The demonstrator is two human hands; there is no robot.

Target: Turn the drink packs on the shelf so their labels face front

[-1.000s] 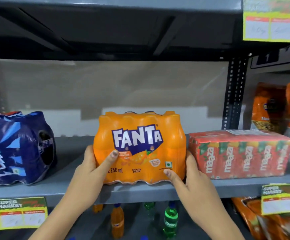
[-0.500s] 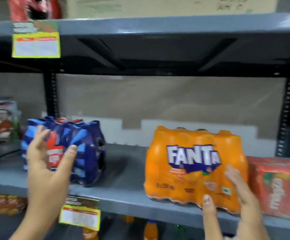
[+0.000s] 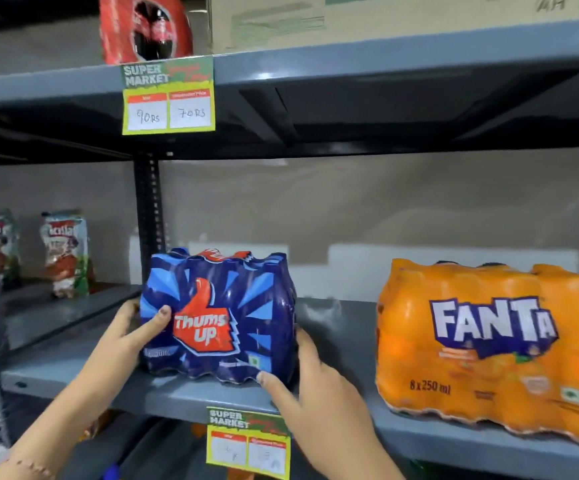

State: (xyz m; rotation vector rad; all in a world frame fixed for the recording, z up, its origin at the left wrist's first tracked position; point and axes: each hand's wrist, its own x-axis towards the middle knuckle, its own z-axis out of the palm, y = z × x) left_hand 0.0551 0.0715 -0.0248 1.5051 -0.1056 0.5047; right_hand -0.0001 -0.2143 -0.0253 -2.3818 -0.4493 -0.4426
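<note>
A dark blue Thums Up pack (image 3: 225, 317) stands on the grey shelf (image 3: 336, 327), its red thumb label facing me. My left hand (image 3: 132, 330) grips its left side, thumb across the front. My right hand (image 3: 312, 386) holds its lower right corner, thumb under the front edge. An orange Fanta pack (image 3: 489, 348) sits to the right on the same shelf, label towards me, with no hand on it.
Price tags hang on the shelf edge below (image 3: 248, 441) and on the upper shelf edge (image 3: 168, 97). Snack packets (image 3: 65, 252) stand in the bay to the left, past a black upright (image 3: 148, 209). A red pack (image 3: 144, 27) and a cardboard box (image 3: 385, 19) sit on the shelf above.
Both hands left the Fanta pack and moved left onto the Thums Up pack. That pack has been turned so its label faces front. My view shifted left and up.
</note>
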